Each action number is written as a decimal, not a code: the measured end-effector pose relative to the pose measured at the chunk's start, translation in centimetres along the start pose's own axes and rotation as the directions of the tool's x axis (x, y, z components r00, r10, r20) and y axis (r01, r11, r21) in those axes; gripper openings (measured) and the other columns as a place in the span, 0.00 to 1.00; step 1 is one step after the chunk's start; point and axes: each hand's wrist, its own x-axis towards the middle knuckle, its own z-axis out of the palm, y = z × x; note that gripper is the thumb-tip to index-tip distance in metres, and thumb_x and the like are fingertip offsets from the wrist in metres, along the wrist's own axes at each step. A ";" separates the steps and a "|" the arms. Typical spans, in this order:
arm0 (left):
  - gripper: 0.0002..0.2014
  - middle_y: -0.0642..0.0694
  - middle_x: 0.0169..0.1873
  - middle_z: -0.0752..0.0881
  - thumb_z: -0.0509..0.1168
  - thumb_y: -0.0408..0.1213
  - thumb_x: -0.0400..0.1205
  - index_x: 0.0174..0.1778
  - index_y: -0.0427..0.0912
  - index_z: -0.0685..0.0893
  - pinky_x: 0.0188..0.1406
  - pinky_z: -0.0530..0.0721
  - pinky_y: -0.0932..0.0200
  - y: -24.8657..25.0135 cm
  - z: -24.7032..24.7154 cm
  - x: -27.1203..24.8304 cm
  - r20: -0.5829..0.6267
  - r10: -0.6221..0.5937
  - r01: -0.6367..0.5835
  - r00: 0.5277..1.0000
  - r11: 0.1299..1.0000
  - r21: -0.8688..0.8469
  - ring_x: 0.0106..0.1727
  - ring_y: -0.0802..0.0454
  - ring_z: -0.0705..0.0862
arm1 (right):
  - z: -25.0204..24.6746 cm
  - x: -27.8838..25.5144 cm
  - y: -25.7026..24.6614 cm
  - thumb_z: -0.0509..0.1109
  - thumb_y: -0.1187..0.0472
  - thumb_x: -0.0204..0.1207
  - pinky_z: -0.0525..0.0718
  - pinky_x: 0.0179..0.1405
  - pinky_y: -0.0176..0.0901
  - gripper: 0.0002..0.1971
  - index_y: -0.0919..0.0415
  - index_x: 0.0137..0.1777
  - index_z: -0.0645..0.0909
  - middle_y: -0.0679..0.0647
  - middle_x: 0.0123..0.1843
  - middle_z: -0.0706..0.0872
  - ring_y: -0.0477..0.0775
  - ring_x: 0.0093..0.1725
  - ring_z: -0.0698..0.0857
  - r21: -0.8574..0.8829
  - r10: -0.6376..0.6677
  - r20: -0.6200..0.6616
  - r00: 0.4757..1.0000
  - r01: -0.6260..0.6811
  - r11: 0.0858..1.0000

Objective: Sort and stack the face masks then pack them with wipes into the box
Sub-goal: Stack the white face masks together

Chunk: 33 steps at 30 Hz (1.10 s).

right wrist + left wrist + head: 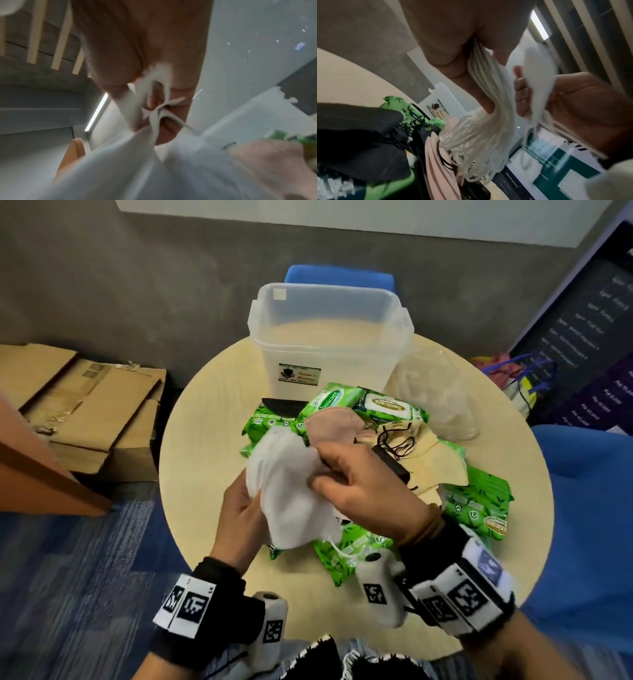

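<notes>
Both hands hold a stack of white face masks (291, 487) above the round table (205, 412). My left hand (239, 508) grips the stack's near left edge. My right hand (349, 481) pinches its right side. In the left wrist view the white masks (488, 108) fan out with their ear loops hanging. The right wrist view shows white mask fabric (150, 155) between my fingers. A pink mask (329, 424), beige masks (428, 446) and a black mask (281, 407) lie on green wipe packs (479, 505). The clear plastic box (329, 337) stands open behind them.
A clear lid (438, 395) lies to the right of the box. Blue chairs stand behind the table (339, 277) and at the right (589, 508). Cardboard boxes (89, 405) sit on the floor at the left. A dark banner (582, 337) leans at the right.
</notes>
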 end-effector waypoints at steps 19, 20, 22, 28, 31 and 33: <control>0.16 0.41 0.49 0.92 0.71 0.37 0.74 0.56 0.38 0.86 0.42 0.89 0.55 -0.9 2.2 1.4 0.185 -0.314 0.342 0.931 0.927 -0.151 0.48 0.46 0.90 | 0.1 0.9 3.8 0.79 0.63 0.66 0.75 0.46 0.24 0.33 0.53 0.72 0.72 0.45 0.46 0.75 0.37 0.38 0.74 0.057 0.266 -0.191 0.945 -0.260 0.964; 0.17 0.40 0.50 0.92 0.70 0.39 0.72 0.57 0.38 0.86 0.45 0.90 0.53 -0.9 2.1 1.6 0.170 -0.316 0.342 0.933 0.928 -0.148 0.49 0.45 0.90 | -0.3 0.8 4.1 0.79 0.60 0.68 0.75 0.47 0.23 0.32 0.53 0.72 0.73 0.45 0.51 0.75 0.35 0.41 0.75 0.039 0.269 -0.203 0.941 -0.267 0.963; 0.19 0.41 0.50 0.92 0.69 0.41 0.72 0.58 0.38 0.86 0.47 0.90 0.49 -0.7 1.7 2.1 0.143 -0.312 0.331 0.939 0.934 -0.137 0.50 0.44 0.91 | -2.4 0.8 5.7 0.77 0.52 0.71 0.80 0.58 0.38 0.28 0.54 0.71 0.75 0.51 0.61 0.75 0.45 0.54 0.79 0.042 0.344 -0.382 0.858 -0.356 0.934; 0.13 0.45 0.41 0.91 0.70 0.41 0.77 0.55 0.40 0.86 0.18 0.80 0.58 -1.1 -1.4 3.1 0.022 -0.294 0.294 0.956 0.948 -0.122 0.37 0.42 0.86 | -9.2 0.9 13.8 0.74 0.37 0.66 0.68 0.67 0.64 0.36 0.58 0.69 0.74 0.62 0.71 0.73 0.66 0.71 0.70 -0.212 0.713 -0.560 0.422 -0.905 0.369; 0.16 0.44 0.41 0.91 0.69 0.44 0.74 0.54 0.41 0.86 0.27 0.84 0.49 -1.2 -2.1 3.5 -0.022 -0.297 0.294 0.955 0.950 -0.104 0.40 0.37 0.87 | -7.0 1.2 14.6 0.73 0.47 0.71 0.70 0.66 0.62 0.24 0.58 0.63 0.77 0.61 0.68 0.75 0.64 0.69 0.72 -0.425 0.612 -0.541 0.577 -0.816 0.393; 0.09 0.47 0.38 0.91 0.69 0.41 0.78 0.50 0.43 0.87 0.34 0.82 0.42 -1.2 -2.1 3.6 -0.038 -0.303 0.298 0.952 0.949 -0.104 0.38 0.40 0.87 | -5.0 1.6 13.9 0.67 0.56 0.77 0.71 0.65 0.61 0.14 0.57 0.61 0.78 0.58 0.66 0.76 0.61 0.66 0.73 -0.503 0.491 -0.544 0.681 -0.733 0.458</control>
